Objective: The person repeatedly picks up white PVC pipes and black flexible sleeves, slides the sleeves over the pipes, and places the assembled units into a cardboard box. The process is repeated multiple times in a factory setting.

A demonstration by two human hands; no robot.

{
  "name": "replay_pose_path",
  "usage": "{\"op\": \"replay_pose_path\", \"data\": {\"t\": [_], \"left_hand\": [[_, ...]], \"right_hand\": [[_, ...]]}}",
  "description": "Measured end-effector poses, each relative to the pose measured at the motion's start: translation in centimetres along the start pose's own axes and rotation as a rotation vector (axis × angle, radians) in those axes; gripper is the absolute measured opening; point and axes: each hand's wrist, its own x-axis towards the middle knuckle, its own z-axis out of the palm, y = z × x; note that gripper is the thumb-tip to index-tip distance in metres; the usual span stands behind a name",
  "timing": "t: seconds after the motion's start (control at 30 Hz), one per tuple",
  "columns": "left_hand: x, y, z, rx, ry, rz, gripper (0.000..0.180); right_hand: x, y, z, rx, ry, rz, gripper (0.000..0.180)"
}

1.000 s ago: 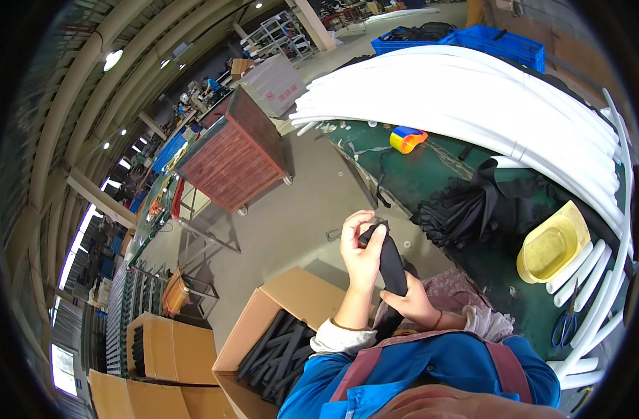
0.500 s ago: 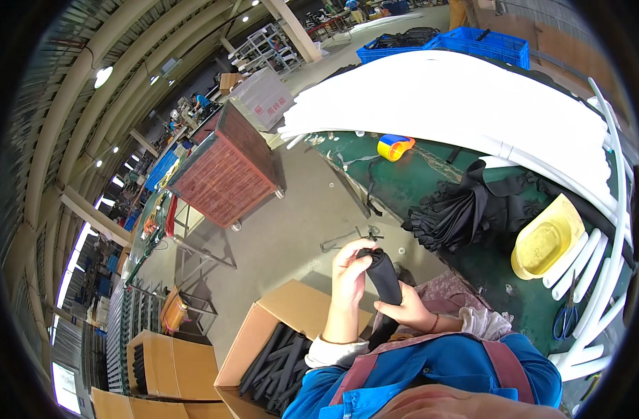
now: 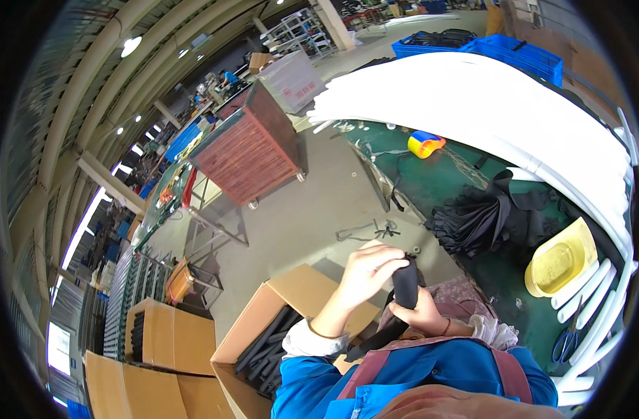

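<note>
A thick black tube (image 3: 405,286) stands nearly upright in front of my chest. Around its lower part my right hand (image 3: 427,314) is closed, thumb along the side. My left hand (image 3: 369,274) pinches at its top end, with the fingertips bent over the rim. More black material (image 3: 376,340) hangs below the hands toward my lap; whether it is one piece with the tube I cannot tell. On the table to the right lies a heap of black fabric strips or sleeves (image 3: 483,216).
A green table (image 3: 431,178) carries a big stack of white tubes (image 3: 473,98), a yellow tray (image 3: 560,258), blue-handled scissors (image 3: 565,343) and a yellow-and-blue tape roll (image 3: 425,144). An open cardboard box (image 3: 239,321) with black tubes stands at lower left. A wheeled reddish cabinet (image 3: 249,153) is beyond.
The tube has gone from leaning to nearly upright. My left hand has turned, its back now facing up, still at the tube's top end. The whole view has shifted slightly.
</note>
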Motion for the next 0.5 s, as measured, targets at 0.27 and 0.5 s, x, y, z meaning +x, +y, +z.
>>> {"op": "replay_pose_path", "data": {"t": [0.27, 0.5], "left_hand": [[-1.4, 0.1, -1.1, 0.03, -0.15, 0.148, 0.024], [0.7, 2.9, -4.5, -0.2, -0.561, -0.137, 0.02]], "right_hand": [[-0.4, -0.5, 0.2, -0.012, -0.007, -0.019, 0.012], [-0.6, -2.1, 0.9, -0.062, -0.133, -0.085, 0.006]]}}
